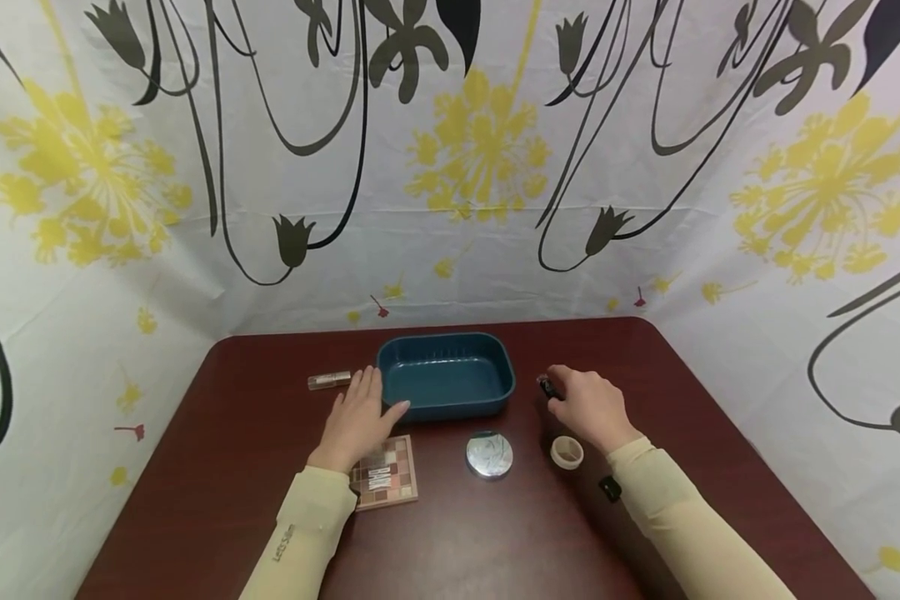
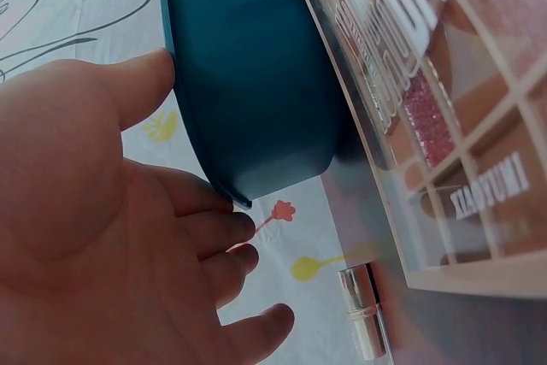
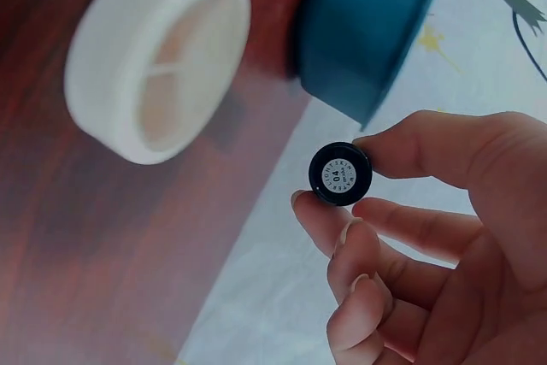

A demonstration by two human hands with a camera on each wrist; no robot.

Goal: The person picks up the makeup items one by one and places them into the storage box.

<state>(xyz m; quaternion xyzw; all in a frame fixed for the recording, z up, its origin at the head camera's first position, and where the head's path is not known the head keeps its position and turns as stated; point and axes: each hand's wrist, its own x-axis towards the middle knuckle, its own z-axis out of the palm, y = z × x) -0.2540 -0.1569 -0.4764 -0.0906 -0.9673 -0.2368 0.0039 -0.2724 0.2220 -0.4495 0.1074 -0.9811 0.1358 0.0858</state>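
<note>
My right hand (image 1: 591,408) pinches a small black-ended cosmetic tube (image 3: 340,174) between thumb and fingers, to the right of the blue basin (image 1: 450,410). A round label with "04" shows on the tube's end in the right wrist view. My left hand (image 1: 356,425) is at the basin's left side, fingers extended and thumb spread against its rim. Under the left wrist lies an eyeshadow palette (image 1: 399,471), partly covered by the sleeve. A lipstick-like clear and metallic tube (image 1: 330,381) lies just left of the left fingertips.
A shiny round compact (image 1: 489,455) sits in front of the basin. Nearer the right forearm stands a small white round jar (image 1: 567,452). The dark red table (image 1: 480,533) meets a patterned cloth (image 1: 450,275) at the back and sides.
</note>
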